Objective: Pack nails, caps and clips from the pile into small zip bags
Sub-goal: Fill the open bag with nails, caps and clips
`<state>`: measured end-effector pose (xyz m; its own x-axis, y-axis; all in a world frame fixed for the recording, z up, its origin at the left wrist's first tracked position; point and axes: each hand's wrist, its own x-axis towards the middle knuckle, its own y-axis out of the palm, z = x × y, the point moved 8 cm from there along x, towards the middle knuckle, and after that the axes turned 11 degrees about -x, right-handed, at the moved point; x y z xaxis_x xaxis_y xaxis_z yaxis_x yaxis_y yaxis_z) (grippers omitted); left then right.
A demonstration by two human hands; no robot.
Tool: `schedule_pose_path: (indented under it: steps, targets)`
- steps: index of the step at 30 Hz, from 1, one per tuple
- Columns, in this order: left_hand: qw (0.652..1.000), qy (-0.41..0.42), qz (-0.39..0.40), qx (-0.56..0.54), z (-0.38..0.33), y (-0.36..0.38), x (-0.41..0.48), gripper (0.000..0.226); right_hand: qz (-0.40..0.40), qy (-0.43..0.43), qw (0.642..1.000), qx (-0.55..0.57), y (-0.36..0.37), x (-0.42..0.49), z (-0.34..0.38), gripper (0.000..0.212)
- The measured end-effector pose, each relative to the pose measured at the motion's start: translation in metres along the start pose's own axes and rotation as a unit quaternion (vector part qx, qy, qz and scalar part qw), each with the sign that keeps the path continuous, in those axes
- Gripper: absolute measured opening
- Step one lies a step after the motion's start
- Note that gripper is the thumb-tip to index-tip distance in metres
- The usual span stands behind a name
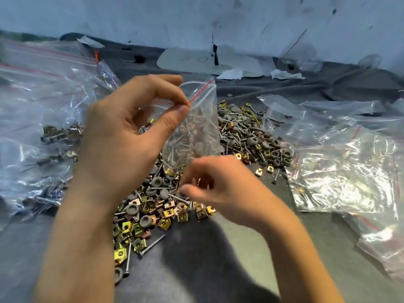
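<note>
Grey wrinkled cloth covered the tabletop (218,248) below a scuffed pale wall (196,18). At centre, the left hand (122,132) pinched the red-striped mouth of a clear zip bag (196,132), its contents hazy through the plastic. Toward 6 o'clock the right hand (218,189) curled, blurred, over the pile (148,215) of nails, round grey caps and square brassy clips; I could not tell its grip. Crinkled loose bags (338,160) at 3 o'clock ran off frame.

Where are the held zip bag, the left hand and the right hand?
zip bag (201,132), head view, clear side wall.
left hand (118,136), head view, back of hand.
right hand (220,182), head view, back of hand.
</note>
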<state>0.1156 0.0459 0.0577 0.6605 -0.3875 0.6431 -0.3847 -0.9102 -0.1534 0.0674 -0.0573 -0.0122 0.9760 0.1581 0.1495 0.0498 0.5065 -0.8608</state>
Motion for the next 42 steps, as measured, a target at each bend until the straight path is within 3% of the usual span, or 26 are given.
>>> schedule_pose_path:
  steps: [1, 3, 6, 8, 14, 19, 21, 23, 25, 30, 33, 37, 39, 42]
  targets:
    - [1.0, 0.0, 0.012, -0.003, 0.0, 0.003, 0.0, 0.011, -0.028, -0.013, 0.997, 0.076, -0.017, -0.006, 0.003, 0.004]
    - [0.999, -0.002, 0.046, -0.013, -0.002, 0.011, -0.002, 0.011, -0.16, -0.058, 0.972, 0.164, -0.06, -0.024, 0.007, 0.004]
    - [0.994, -0.006, 0.103, -0.035, -0.007, 0.025, -0.005, 0.01, -0.357, -0.071, 0.921, 0.136, -0.102, -0.049, 0.005, 0.007]
    - [0.989, -0.003, 0.138, -0.046, -0.012, 0.036, -0.008, 0.011, -0.408, -0.044, 0.905, 0.112, -0.109, -0.054, 0.001, 0.006]
    - [0.983, 0.016, 0.178, -0.043, -0.023, 0.059, -0.012, 0.013, -0.39, -0.004, 0.919, 0.059, -0.107, -0.053, -0.003, 0.008]
    - [0.99, 0.001, 0.135, -0.029, -0.018, 0.047, -0.008, 0.012, -0.452, 0.072, 0.879, 0.137, -0.109, -0.055, -0.046, 0.012]
    - [0.992, 0.003, 0.122, -0.017, -0.016, 0.043, -0.007, 0.012, -0.371, 0.146, 0.912, 0.099, -0.084, -0.037, -0.073, 0.019]
    - [0.994, -0.003, 0.111, -0.01, -0.012, 0.039, -0.006, 0.012, -0.238, 0.206, 0.949, 0.024, -0.049, -0.017, -0.094, 0.024]
    - [0.994, -0.013, 0.105, -0.014, -0.009, 0.035, -0.005, 0.015, -0.15, 0.225, 0.961, -0.054, -0.022, -0.007, -0.105, 0.02]
    - [0.994, -0.012, 0.107, -0.009, -0.01, 0.035, -0.006, 0.013, -0.092, 0.204, 0.971, -0.083, -0.005, 0.0, -0.103, 0.005]
    - [0.994, -0.014, 0.11, -0.002, -0.009, 0.036, -0.007, 0.012, -0.078, 0.2, 0.973, -0.087, -0.003, 0.0, -0.103, 0.011]
    - [0.993, -0.015, 0.113, -0.001, -0.01, 0.036, -0.006, 0.014, -0.137, 0.199, 0.967, -0.083, -0.015, -0.003, -0.103, 0.008]
    - [0.993, -0.01, 0.121, 0.007, -0.011, 0.038, -0.007, 0.014, -0.238, 0.188, 0.953, -0.018, -0.04, -0.012, -0.096, 0.005]
    - [0.99, -0.011, 0.141, 0.0, -0.012, 0.046, -0.008, 0.014, -0.386, 0.096, 0.91, 0.118, -0.089, -0.037, -0.071, 0.016]
